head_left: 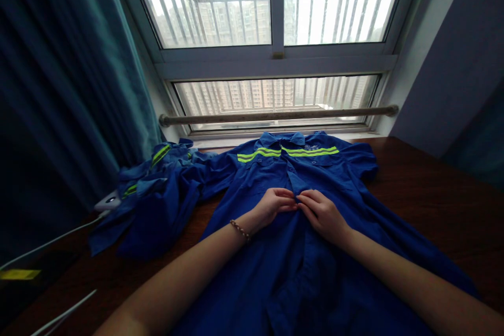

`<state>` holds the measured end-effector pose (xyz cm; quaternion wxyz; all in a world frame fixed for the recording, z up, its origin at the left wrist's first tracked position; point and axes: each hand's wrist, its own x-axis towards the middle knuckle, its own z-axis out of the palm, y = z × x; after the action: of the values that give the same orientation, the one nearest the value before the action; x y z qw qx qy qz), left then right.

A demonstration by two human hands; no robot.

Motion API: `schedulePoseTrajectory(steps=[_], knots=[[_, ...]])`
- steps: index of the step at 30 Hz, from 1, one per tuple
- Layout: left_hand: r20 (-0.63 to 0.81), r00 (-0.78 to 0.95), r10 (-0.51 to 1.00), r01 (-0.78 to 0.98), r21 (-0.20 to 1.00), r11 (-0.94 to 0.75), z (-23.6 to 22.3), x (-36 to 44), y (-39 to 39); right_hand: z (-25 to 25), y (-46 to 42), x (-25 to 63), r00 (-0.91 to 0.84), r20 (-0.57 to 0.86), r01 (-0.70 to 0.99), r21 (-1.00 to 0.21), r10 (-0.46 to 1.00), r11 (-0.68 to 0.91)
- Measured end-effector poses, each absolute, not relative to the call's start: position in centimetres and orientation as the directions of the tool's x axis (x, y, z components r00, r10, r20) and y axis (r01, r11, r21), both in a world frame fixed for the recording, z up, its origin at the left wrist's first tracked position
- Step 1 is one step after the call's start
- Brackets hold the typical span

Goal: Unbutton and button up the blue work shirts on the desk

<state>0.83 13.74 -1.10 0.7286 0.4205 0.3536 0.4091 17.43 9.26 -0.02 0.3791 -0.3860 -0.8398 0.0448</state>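
Note:
Spread on the dark wooden surface lies a blue work coverall (252, 268), its collar toward the window and yellow-green reflective stripes across the chest. My left hand (275, 205) pinches the front placket from the left, thumb and fingers together. From the right, my right hand (321, 212) pinches the same spot, fingertips almost touching the left ones. Whatever small button sits between the fingertips is hidden. Above the hands the placket runs up to the collar; below them the front edges hang loosely folded. A beaded bracelet (240, 230) circles my left wrist.
More crumpled blue clothing (157, 210) with reflective strips lies at the left, beside a white device (108, 201) and its cable (59, 236). A horizontal rail (275, 116) crosses before the barred window. A blue curtain (66, 73) hangs left; brown wooden surface (413, 184) shows right.

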Motion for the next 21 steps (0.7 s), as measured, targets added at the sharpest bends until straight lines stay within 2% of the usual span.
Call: schedulePoseTrajectory(steps=[4, 6, 8, 11, 15, 18, 21], knots=[[-0.184, 0.485, 0.855, -0.351, 0.855, 0.383, -0.8, 0.8, 13.9, 0.4, 8.7, 17.1, -0.555, 0.568, 0.691, -0.091, 0.608, 0.717], [-0.166, 0.472, 0.866, -0.343, 0.87, 0.354, -0.8, 0.9, 13.8, 0.6, 8.3, 16.8, -0.586, 0.557, 0.697, -0.024, 0.588, 0.717], [-0.147, 0.446, 0.883, -0.343, 0.883, 0.32, -0.9, 1.0, 13.6, 0.6, 8.1, 16.7, -0.579, 0.572, 0.699, -0.017, 0.58, 0.715], [-0.128, 0.427, 0.895, -0.353, 0.888, 0.295, -1.1, 1.1, 13.6, 0.4, 8.1, 16.8, -0.506, 0.621, 0.69, -0.125, 0.599, 0.713], [-0.152, 0.392, 0.907, -0.387, 0.868, 0.313, -1.2, 1.0, 13.8, 0.1, 8.5, 17.0, -0.355, 0.649, 0.613, -0.381, 0.672, 0.692], [-0.185, 0.387, 0.904, -0.394, 0.853, 0.343, -1.1, 0.9, 13.8, 0.1, 8.8, 17.0, -0.246, 0.611, 0.529, -0.566, 0.752, 0.633], [-0.181, 0.393, 0.902, -0.386, 0.858, 0.34, -0.9, 1.0, 13.8, 0.2, 9.1, 17.0, -0.179, 0.559, 0.46, -0.68, 0.809, 0.571]])
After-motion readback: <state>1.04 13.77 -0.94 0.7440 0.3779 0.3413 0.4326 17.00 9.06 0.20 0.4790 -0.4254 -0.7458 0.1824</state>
